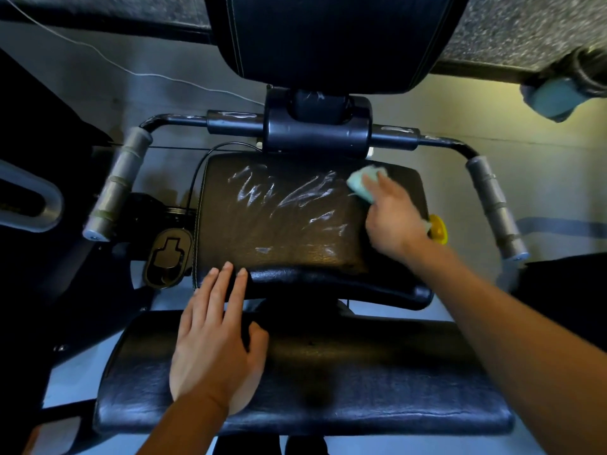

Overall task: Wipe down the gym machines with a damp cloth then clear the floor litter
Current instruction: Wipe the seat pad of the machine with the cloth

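Your head camera looked steeply down, close over the machine's seat pad [279,218]; it was your only view.

1. Two bare forearms are showing from the lower edge of the view, with no sleeve reaching as far as either wrist.
2. The left hand [213,349] is wearing no glove, ring or watch; its nails are looking short and plain.
3. The right hand [392,218] is likewise showing no glove and no band at the wrist.
4. Nothing else of the person's clothing is showing.
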